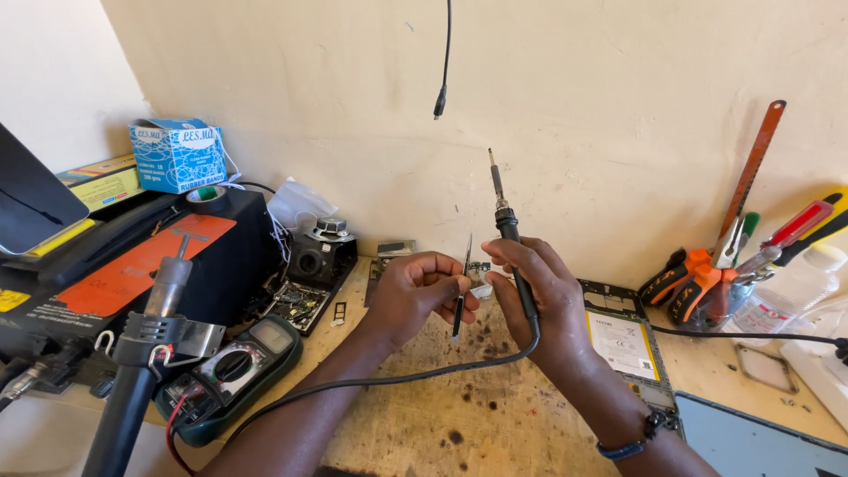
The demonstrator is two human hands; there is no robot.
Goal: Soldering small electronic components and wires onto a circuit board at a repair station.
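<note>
My left hand [413, 291] pinches thin black tweezers [462, 291] that point up and down. My right hand [539, 291] holds a black soldering iron [510, 231] upright, tip toward the wall, its cable [389, 380] looping down across the bench. Between the thumbs of both hands sits a small white piece [482, 290]; which hand grips it I cannot tell. A small circuit board [478, 269] lies just behind the fingers. An opened phone body with a white battery [622, 340] rests to the right of my right hand.
A green multimeter [231, 371] and a hot-air wand on its stand [141, 353] sit at the left, by a black station [177, 256] and a blue box [179, 155]. A container of pliers and screwdrivers [715, 283] stands at the right. A cable [444, 62] hangs from above.
</note>
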